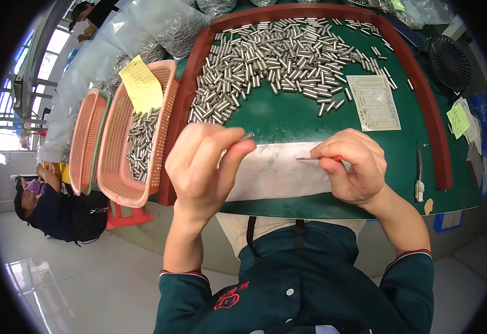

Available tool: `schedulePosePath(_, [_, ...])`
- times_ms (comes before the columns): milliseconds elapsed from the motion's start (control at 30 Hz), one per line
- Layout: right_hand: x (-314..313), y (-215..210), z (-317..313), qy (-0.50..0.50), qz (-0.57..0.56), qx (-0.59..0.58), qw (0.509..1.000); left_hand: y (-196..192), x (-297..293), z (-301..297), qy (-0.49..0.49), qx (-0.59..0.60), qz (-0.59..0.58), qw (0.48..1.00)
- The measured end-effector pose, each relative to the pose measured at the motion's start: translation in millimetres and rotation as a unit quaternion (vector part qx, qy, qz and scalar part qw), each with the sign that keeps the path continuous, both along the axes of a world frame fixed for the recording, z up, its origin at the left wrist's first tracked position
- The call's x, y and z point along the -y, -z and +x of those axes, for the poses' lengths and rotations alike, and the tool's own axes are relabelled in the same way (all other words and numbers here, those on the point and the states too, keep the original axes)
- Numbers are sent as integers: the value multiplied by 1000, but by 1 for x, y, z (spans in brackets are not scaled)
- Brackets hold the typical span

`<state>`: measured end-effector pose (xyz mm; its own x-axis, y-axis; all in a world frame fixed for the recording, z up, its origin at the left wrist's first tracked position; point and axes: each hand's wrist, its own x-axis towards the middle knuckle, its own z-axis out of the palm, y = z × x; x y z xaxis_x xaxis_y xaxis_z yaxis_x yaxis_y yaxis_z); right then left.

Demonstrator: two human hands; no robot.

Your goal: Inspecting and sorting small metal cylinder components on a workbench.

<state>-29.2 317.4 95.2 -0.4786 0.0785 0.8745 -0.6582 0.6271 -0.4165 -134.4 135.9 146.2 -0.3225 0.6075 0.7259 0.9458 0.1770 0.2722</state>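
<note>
Your left hand [201, 167] is raised just above the near edge of the green tabletop [288, 119], fingers curled in and closed, with one short silver metal tube [246, 136] pinched between thumb and forefinger so that its end pokes out to the right. Your right hand [352, 165] sits level with it and a little apart, closed around a thin pointed metal tool with a red handle [316, 158], the tip aimed left toward the tube but not yet touching it.

You look to be in the middle of working a single piece: tube picked and presented, tool about to meet it. The next move seems to call for closing that small gap squarely, tip lined up on the tube's open end, with the left hand steady. The view is too small to say whether the end is burred or clean.

Below and between both hands lies a pale grey worn mat [277, 172]. Beyond your hands, farther up the tabletop inside its dark red raised rim [183, 106], spreads the heap of loose silver tubes [277, 61], with a printed paper sheet [373, 102] beyond your right hand. Off your left hand, a pink plastic mesh basket [122, 133] holds more tubes and carries a yellow paper note [141, 84].
</note>
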Motion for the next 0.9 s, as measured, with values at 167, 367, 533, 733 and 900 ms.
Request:
schedulePosePath(167, [-3,1,-1,10,4,-4,1000,37,18,9,-52,-51,4,997])
schedulePosePath(367, [-3,-1,-4,14,9,-8,1000,59,29,8,-111,63,-72,989])
schedulePosePath(533, [0,1,-2,10,12,-2,1000,61,26,5,-127,107,-106,980])
schedulePosePath(733, [1,1,-3,14,9,4,1000,57,40,6,-126,41,-103,986])
schedulePosePath(900, [-1,3,-4,22,11,8,1000,42,41,21,-138,3,27,990])
